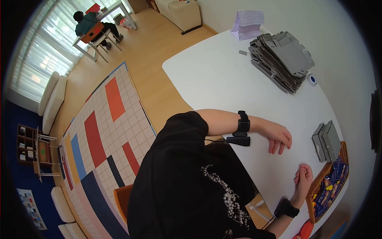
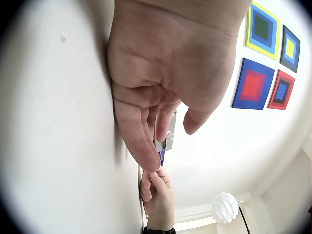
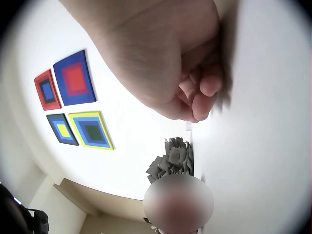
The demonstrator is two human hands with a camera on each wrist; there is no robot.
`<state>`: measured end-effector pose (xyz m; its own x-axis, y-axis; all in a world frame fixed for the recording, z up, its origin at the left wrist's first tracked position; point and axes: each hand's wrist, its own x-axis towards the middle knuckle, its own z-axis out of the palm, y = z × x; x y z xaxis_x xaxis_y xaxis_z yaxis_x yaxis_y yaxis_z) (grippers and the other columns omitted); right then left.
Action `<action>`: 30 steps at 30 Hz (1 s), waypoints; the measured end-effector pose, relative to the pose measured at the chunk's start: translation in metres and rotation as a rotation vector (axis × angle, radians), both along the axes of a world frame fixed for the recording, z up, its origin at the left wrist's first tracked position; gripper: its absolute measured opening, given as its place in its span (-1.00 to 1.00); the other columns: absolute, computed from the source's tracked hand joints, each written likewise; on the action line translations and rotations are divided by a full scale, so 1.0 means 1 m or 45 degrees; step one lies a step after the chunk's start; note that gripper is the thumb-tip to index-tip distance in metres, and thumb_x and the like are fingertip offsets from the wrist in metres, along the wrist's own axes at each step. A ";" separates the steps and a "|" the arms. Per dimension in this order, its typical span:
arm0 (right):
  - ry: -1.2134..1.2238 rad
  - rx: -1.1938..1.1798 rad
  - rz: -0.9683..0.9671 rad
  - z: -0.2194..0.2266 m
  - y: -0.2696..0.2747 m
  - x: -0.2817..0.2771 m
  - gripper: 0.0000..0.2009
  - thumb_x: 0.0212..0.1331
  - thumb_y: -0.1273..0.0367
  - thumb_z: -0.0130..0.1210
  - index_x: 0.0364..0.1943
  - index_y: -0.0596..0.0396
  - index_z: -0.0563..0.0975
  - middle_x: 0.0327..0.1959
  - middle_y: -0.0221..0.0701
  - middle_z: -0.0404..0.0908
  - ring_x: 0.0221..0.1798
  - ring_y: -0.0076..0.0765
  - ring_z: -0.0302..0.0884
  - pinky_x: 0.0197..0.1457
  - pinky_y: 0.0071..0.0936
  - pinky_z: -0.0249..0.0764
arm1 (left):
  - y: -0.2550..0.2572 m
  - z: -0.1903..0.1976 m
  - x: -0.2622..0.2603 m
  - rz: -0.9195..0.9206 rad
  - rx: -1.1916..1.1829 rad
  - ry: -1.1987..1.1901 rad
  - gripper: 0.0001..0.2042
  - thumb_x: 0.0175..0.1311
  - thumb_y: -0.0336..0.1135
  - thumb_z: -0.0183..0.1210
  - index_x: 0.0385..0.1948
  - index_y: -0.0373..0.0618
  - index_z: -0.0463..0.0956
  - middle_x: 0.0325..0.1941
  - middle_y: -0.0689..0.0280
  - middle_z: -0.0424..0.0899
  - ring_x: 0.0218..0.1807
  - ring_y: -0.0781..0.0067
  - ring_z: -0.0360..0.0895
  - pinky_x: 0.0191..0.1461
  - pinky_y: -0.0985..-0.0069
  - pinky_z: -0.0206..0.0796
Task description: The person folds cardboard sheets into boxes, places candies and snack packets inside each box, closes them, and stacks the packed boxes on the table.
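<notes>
My left hand (image 1: 278,136) rests on the white table (image 1: 215,75), fingers loosely bent and holding nothing; its palm (image 2: 165,58) fills the top of the left wrist view. Nearer the basket, my right hand (image 1: 305,179) lies on its side on the tabletop, fingers loosely curled around nothing, as the right wrist view also shows (image 3: 156,58). The hands are apart. Several flat grey pieces form a small stack (image 1: 328,140) beyond them. Beside it stands a wicker basket (image 1: 312,199) of dark blue packets (image 1: 331,184). A large grey pile (image 1: 284,55) lies farther off, past my left hand.
A purple checked stand (image 1: 247,24), a small grey piece (image 1: 242,52) and a round white-and-blue item (image 1: 312,79) are around the large pile. Something red (image 1: 305,230) is by the basket's near end. A person (image 1: 86,24) sits at another table across the room.
</notes>
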<state>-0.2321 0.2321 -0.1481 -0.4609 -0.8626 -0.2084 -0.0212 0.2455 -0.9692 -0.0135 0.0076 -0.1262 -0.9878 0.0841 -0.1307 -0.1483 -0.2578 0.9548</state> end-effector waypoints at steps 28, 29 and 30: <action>0.409 0.021 0.168 0.022 0.003 0.020 -0.93 0.11 0.51 -0.03 -0.33 0.17 0.45 -0.66 -0.57 0.29 -0.63 -0.69 0.23 -0.56 -0.70 0.20 | -0.121 0.093 -0.015 1.142 -1.274 0.429 -0.80 0.16 -0.36 0.03 -0.25 -0.28 0.45 -0.37 0.22 0.59 -0.29 0.38 0.55 -0.15 0.57 0.37; 0.406 0.025 0.145 0.023 0.003 0.019 -0.93 0.11 0.51 -0.03 -0.33 0.17 0.45 -0.66 -0.57 0.29 -0.63 -0.69 0.23 -0.56 -0.70 0.20 | -0.124 0.096 -0.012 1.118 -1.269 0.437 -0.80 0.16 -0.36 0.03 -0.25 -0.28 0.45 -0.37 0.22 0.59 -0.29 0.38 0.55 -0.15 0.57 0.37; 0.404 0.028 0.153 0.024 0.003 0.020 -0.92 0.11 0.50 -0.03 -0.33 0.18 0.45 -0.66 -0.57 0.30 -0.62 -0.69 0.24 -0.56 -0.70 0.21 | -0.126 0.098 -0.008 1.012 -1.764 0.411 -0.77 0.17 -0.32 0.04 -0.21 -0.26 0.45 -0.35 0.19 0.60 -0.27 0.30 0.54 -0.13 0.52 0.34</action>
<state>-0.2125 0.2355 -0.1241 -0.4014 -0.9115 -0.0900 -0.3509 0.2438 -0.9041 -0.0213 -0.1184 -0.0282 -0.7224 -0.4307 0.5409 -0.1637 0.8666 0.4714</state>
